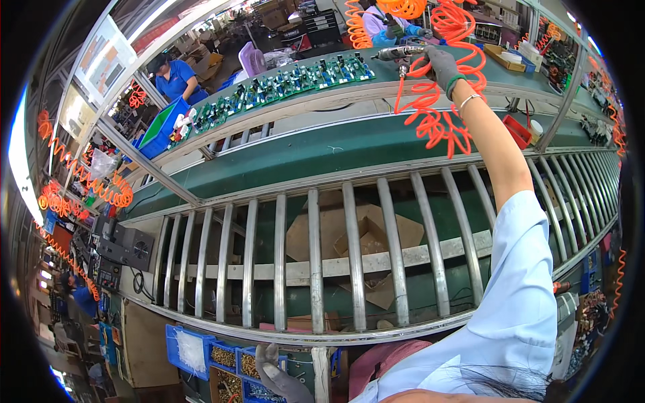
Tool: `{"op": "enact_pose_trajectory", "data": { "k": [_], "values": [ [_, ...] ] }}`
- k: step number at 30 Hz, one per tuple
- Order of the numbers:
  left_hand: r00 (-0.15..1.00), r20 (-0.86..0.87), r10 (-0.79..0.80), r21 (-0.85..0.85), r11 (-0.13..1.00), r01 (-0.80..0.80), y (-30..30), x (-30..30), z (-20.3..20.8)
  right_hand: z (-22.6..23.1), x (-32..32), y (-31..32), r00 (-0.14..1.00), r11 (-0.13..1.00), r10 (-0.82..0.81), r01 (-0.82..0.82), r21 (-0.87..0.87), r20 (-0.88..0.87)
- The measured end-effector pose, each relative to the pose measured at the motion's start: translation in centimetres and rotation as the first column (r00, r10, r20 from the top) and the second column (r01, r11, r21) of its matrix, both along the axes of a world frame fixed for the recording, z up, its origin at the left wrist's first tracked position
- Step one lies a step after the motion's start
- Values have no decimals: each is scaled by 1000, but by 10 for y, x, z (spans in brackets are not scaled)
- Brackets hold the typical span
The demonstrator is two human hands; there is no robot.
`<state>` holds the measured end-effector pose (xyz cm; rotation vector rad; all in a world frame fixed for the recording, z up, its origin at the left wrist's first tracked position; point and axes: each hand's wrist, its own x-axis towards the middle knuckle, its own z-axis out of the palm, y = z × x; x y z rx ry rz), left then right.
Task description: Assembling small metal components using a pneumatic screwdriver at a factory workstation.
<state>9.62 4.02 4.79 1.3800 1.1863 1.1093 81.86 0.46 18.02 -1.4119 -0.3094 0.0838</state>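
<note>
Green belt [282, 164] mostly bare: open lane between roller track [353, 255] and upper surface [507, 74]. Orange coiled hose [440, 131] loops around right hand [443, 69], hangs into lane. Circuit boards [289, 84] crowd upper surface leftward; power tool [400, 52] just beside their end. Slanting posts [568, 97] interrupt both sides. Left hand [285, 383] hemmed by track rail [269, 334], blue bins [172, 346].

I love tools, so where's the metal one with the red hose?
In the head view, the metal tool is near the top, right of centre, between the green circuit boards and the gloved right hand.
</note>
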Motion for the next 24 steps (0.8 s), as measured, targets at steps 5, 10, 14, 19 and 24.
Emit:
{"op": "enact_pose_trajectory", "data": {
  "k": [5,10,14,19,24],
  "values": [
    [1000,-29,-5,29,1000,6,2,-2,-12,47,-36,22,985,997,44,-55,59,169],
    [986,2,-166,166,972,164,4,13,-25,79,-34,35,713,999,33,1,-48,701],
    [979,-54,-194,157,967,201,0,23,-17,123,-51,29,806,968,79,-203,150,587],
    [936,-27,-351,200,915,349,8,50,7,151,-195,-3,756,955,281,-283,-92,591],
    [812,-142,-567,138,801,583,-6,92,-20,76,-347,-46,615,887,457,-254,-387,643]
  ]
}}
